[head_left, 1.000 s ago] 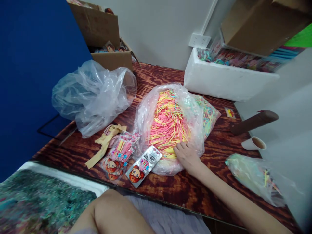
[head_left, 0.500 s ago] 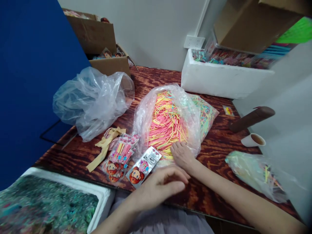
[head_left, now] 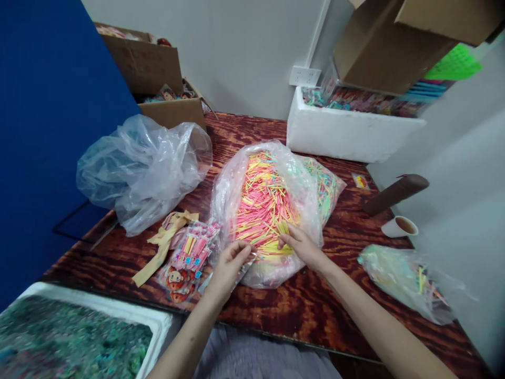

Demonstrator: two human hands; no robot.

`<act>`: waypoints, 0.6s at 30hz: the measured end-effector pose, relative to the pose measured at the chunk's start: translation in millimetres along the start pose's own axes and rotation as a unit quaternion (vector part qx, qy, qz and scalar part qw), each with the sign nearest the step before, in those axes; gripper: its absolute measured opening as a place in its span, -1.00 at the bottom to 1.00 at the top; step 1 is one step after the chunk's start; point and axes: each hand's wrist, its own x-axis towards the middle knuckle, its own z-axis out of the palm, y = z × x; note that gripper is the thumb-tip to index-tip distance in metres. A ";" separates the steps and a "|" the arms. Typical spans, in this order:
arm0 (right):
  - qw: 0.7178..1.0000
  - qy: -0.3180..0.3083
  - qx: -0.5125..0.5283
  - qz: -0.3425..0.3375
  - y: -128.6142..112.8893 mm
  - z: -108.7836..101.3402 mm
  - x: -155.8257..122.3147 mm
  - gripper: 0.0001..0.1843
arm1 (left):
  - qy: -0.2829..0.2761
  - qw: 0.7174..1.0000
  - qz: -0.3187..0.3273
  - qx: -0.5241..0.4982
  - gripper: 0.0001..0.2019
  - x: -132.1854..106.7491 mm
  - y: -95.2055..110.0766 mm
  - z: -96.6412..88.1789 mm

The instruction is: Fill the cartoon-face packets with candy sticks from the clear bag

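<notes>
A clear plastic bag (head_left: 303, 173) lies open in the middle of the wooden table (head_left: 315, 310), heaped with thin pink, yellow and green sticks (head_left: 264, 205). My right hand (head_left: 302, 245) rests on the near end of the heap, fingertips pinched on a few sticks. My left hand (head_left: 229, 266) is at the bag's near left edge, its fingers closed on the small printed packet that lay there; the hand hides most of it. A pile of filled cartoon-printed packets (head_left: 189, 255) sits just left of my left hand.
A crumpled empty plastic bag (head_left: 142, 168) and a beige ribbon (head_left: 163, 242) lie to the left. White foam boxes stand at back right (head_left: 347, 137) and near left (head_left: 98, 316). A cup (head_left: 398, 226), a brown tube (head_left: 394, 192) and another bag of sticks (head_left: 406, 281) are on the right.
My left hand came up from below the table edge and closed on the loose packet beside the bag. My right hand stayed on the sticks and its fingers drew together.
</notes>
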 end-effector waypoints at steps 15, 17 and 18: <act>0.964 -0.081 0.250 0.040 -9.8 57.0 -2.6 -0.71 | 0.001 0.891 0.295 0.346 -0.49 3.1 -11.2 2.9; 0.958 -0.054 0.280 0.016 -14.9 71.7 -2.9 -0.78 | 0.071 0.887 0.267 0.369 -0.55 -5.7 -19.9 -15.9; 0.957 -0.043 0.286 0.000 -16.2 80.8 -2.8 -0.80 | 0.104 0.880 0.250 0.391 -0.61 -9.7 -25.9 -24.6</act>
